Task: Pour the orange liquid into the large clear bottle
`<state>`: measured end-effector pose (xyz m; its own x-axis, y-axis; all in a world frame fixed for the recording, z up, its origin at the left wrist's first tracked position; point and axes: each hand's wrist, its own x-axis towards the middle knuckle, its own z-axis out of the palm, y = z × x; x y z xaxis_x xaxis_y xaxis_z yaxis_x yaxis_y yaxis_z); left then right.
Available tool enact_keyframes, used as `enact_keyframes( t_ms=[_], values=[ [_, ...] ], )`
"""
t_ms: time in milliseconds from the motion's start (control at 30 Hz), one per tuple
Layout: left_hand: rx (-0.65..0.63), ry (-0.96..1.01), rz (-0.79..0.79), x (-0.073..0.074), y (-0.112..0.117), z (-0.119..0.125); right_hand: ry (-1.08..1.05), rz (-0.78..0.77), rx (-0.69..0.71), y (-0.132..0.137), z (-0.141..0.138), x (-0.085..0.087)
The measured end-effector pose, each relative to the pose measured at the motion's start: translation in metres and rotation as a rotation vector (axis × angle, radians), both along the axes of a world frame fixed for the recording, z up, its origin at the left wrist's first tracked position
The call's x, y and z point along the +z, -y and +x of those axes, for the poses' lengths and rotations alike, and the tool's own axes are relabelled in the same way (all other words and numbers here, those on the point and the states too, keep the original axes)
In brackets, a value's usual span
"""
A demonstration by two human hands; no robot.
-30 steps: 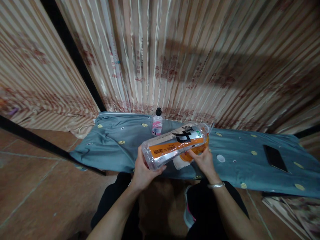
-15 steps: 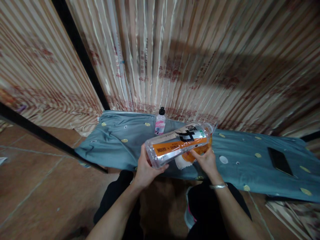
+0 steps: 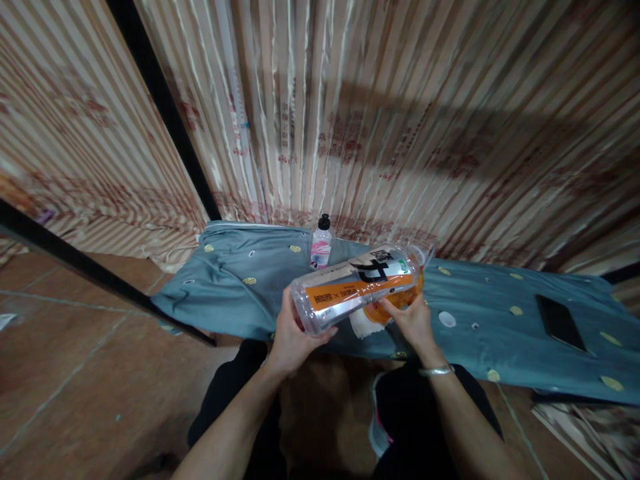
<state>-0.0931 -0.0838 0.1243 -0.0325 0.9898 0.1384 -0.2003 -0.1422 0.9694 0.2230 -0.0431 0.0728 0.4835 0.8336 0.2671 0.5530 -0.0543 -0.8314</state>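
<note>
A large clear plastic bottle [image 3: 350, 288] with an orange and silver label is tilted over the bench, its base towards the left. My left hand [image 3: 295, 340] is wrapped round the base end. Further right, my right hand [image 3: 414, 327] is closed at the bottle's lower side near the neck, the thumb against it. Partly hidden behind the bottle, an orange object [image 3: 377, 313] shows beside my right fingers; its kind is unclear. A piece of white tissue [image 3: 367, 327] lies below it. Just behind the bottle stands a small clear bottle [image 3: 321, 248] with a black cap and pink print.
A blue-green patterned cloth [image 3: 240, 300] covers the narrow bench. On its right part lie a white oval [image 3: 447, 319] and a dark phone [image 3: 560, 323]. Black metal posts [image 3: 165, 113] stand at the left, and a striped curtain [image 3: 350, 120] hangs behind.
The large bottle has turned very slightly about its length, and its label has shifted a little. Both hands keep nearly the same place.
</note>
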Motion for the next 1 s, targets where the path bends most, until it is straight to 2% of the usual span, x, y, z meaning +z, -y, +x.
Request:
enact_keyframes(
  t_ms=[700,1000],
  values=[
    [0.01,0.026,0.002,-0.0054,-0.0004,0.001,-0.041,-0.008,-0.006,-0.0009,-0.0038,0.0063],
    [0.008,0.024,0.009,-0.0025,-0.0012,0.0024,-0.033,-0.023,-0.011,-0.0017,-0.002,0.0049]
  ],
)
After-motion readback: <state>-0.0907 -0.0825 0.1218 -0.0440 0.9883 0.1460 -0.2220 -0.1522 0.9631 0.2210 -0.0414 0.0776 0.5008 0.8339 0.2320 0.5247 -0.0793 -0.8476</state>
